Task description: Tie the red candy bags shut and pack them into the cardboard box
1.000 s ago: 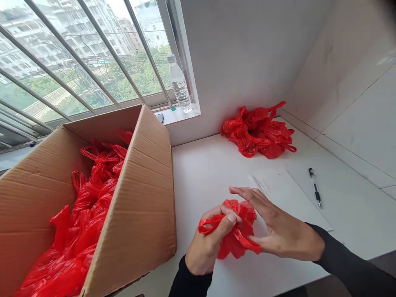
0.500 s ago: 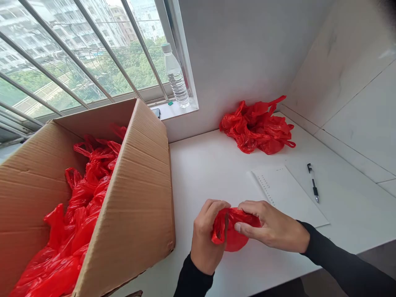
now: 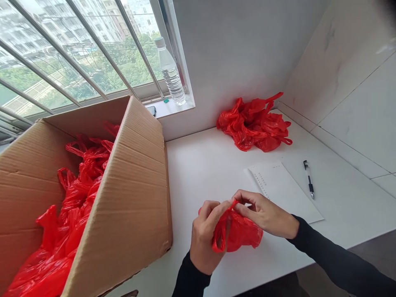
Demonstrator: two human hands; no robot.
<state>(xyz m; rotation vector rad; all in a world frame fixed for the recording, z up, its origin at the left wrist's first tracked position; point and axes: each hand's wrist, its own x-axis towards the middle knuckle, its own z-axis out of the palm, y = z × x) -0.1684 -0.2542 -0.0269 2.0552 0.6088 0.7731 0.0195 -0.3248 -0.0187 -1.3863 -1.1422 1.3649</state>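
A crumpled red plastic bag (image 3: 241, 233) is between my two hands, low over the white table. My left hand (image 3: 206, 235) wraps round its left side, with a loop of red plastic showing below the fingers. Thumb and fingers of my right hand (image 3: 262, 212) pinch the bag's upper edge, close to the left fingertips. A spiral notebook (image 3: 287, 192) lies open just behind my right hand, with a black and clear pen (image 3: 309, 180) to its right.
A large open cardboard box (image 3: 133, 198) full of red bags (image 3: 83, 198) stands on the left. More red bags (image 3: 255, 123) are heaped against the back wall. A water bottle (image 3: 171, 76) stands on the windowsill (image 3: 177, 108).
My right hand has moved up and left to the bag's top edge, and its fingers have closed in a pinch. The bag's right part now spreads out below it. The view has shifted slightly.
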